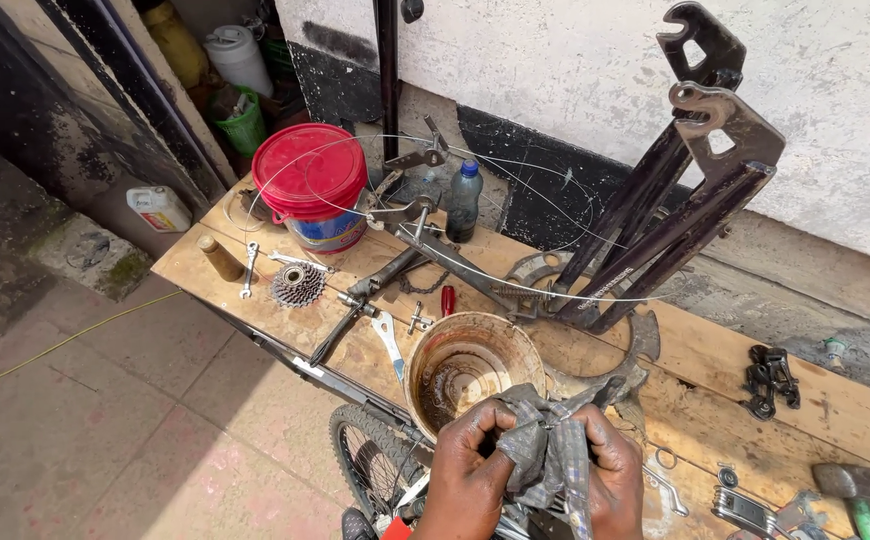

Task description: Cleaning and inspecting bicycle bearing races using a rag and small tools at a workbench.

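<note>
At the near edge of a wooden desk (715, 350) set against a stained white wall, two bare hands bunch a grey rag (545, 445) between them. The left hand (470, 470) curls its fingers into the cloth from one side; the right hand (610, 475) closes round the other side, so both grips are full of rag, with nothing else visibly held. The cloth sits just beside and below a dirty round bucket (470, 365), whose open mouth faces up within easy reach of the hands.

The desk carries bicycle parts and tools laid flat where they can be seen and picked up: a toothed gear cluster (298, 284), a spanner (248, 268) near it, a flat wrench (390, 340), a red-handled screwdriver (448, 299) and a short length of chain (420, 285). A black bicycle frame (675, 200) lies with its rear ends raised against the wall, and thin wire cable (515, 170) loops loosely over the parts. A red-lidded tub (312, 180) and a dark bottle (465, 200) stand upright at the back, out of the working area. To the right lie a black derailleur (770, 378) and a green-handled hammer (855, 495).

Below the hands, a spoked wheel with a knobbly tyre (360, 460) stands against the desk's front edge.
</note>
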